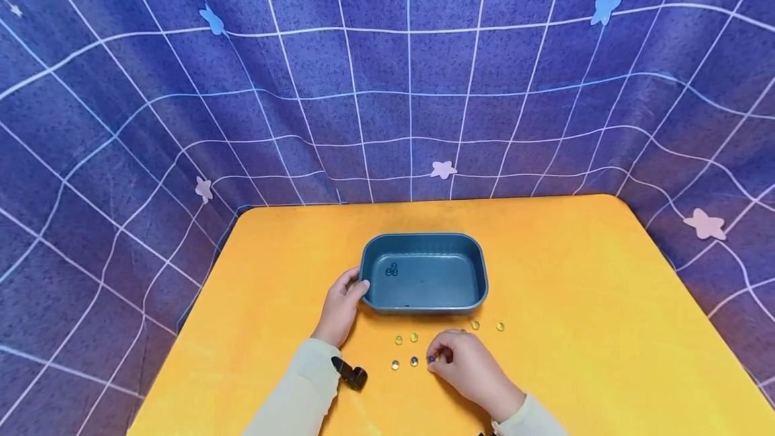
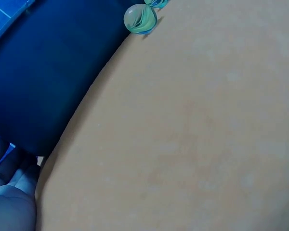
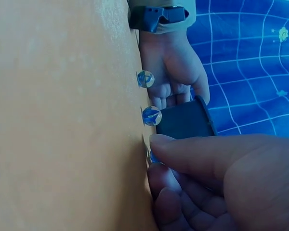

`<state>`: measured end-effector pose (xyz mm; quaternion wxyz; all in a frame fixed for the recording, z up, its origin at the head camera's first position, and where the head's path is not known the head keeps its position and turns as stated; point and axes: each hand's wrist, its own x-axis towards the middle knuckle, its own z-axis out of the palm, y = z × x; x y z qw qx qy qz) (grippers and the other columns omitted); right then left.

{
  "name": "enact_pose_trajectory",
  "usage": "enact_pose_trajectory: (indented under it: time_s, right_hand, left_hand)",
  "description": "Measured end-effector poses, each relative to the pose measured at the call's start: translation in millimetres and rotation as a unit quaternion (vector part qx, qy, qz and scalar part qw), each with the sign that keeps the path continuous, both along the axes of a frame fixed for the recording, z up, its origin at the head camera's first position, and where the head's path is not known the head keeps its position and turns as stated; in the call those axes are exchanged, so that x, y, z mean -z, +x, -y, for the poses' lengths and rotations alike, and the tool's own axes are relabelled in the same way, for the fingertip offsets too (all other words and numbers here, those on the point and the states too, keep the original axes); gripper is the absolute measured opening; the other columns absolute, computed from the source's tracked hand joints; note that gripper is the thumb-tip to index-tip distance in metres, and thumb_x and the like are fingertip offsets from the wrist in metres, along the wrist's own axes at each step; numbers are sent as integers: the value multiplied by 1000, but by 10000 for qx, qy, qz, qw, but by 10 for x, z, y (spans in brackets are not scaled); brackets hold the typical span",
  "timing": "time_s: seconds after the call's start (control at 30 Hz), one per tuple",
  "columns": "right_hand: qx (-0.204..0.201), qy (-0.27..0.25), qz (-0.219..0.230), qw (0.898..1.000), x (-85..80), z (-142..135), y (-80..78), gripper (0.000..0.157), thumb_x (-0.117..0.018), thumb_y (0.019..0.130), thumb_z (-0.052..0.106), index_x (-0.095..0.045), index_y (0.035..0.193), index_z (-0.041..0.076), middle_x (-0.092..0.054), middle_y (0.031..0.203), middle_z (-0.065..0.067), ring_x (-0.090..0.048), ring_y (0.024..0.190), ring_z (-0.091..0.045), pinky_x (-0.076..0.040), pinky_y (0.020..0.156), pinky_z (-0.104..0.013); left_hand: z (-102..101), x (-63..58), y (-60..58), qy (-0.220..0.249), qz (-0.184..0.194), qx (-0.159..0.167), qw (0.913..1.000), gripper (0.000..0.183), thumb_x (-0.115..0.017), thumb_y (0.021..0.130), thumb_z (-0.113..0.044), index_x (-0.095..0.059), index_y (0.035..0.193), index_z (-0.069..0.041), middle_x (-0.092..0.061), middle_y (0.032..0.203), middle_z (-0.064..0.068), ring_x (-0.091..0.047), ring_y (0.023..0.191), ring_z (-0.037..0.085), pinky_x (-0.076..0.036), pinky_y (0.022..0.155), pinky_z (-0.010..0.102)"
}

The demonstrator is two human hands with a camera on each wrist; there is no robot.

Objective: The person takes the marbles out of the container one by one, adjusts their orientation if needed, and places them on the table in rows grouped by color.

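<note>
A dark blue-grey plastic basin stands on the yellow table, with a small cluster of marbles inside near its left end. My left hand holds the basin's left end, thumb over the rim and fingers along the outer wall. In front of the basin, my right hand pinches a blue marble between thumb and index finger, low over the tabletop. The right wrist view shows this marble mostly covered by the fingertips. Just left of it sit a blue marble and a paler marble.
Two yellowish marbles lie between the basin and the front pair. Another yellow marble and its neighbour lie by the basin's front right corner. A purple gridded curtain hangs around the table.
</note>
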<state>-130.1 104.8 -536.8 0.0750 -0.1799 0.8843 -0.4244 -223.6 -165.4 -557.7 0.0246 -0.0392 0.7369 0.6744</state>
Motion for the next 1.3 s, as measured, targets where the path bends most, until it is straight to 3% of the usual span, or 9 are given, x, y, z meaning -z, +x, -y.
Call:
enact_pose_trajectory:
  time_s: [0.63,0.97,1.03,1.3]
  right_hand:
    - [353,205,56,9992,-31,25,68,18,-85,85,11,-71,83,22,-56,79,11,-51,72,-7,-46,61,-23]
    - [1368,-81,80,9905,-134,-66,128,17,-85,84,8,-71,85,18,-60,75,12,-53,69,-8,-48,63,-24]
    - [1318,-176,94,9911,-133,-76,131,17,-84,84,7,-72,85,17,-60,76,12,-54,69,-8,-49,63,-24]
    - [486,-272,197,9983,-35,-53,105,15,-84,86,11,-74,85,22,-59,79,12,-53,70,-5,-48,62,-24]
  left_hand:
    - [7,5,17,-146,6,-44,9999,41,-62,104,-30,-59,143,-19,-60,143,-2,-53,135,16,-40,115,40]
    - [-1,-18,-6,-67,-33,14,10000,44,-62,104,-30,-57,146,-17,-58,145,2,-52,136,19,-40,115,41]
    - [4,-17,-10,-88,-48,-17,9999,43,-62,104,-30,-57,145,-17,-59,145,1,-53,136,18,-40,115,40]
    - [5,-3,-8,-63,-42,-13,10000,43,-62,104,-30,-58,145,-17,-59,144,2,-53,136,20,-40,115,42]
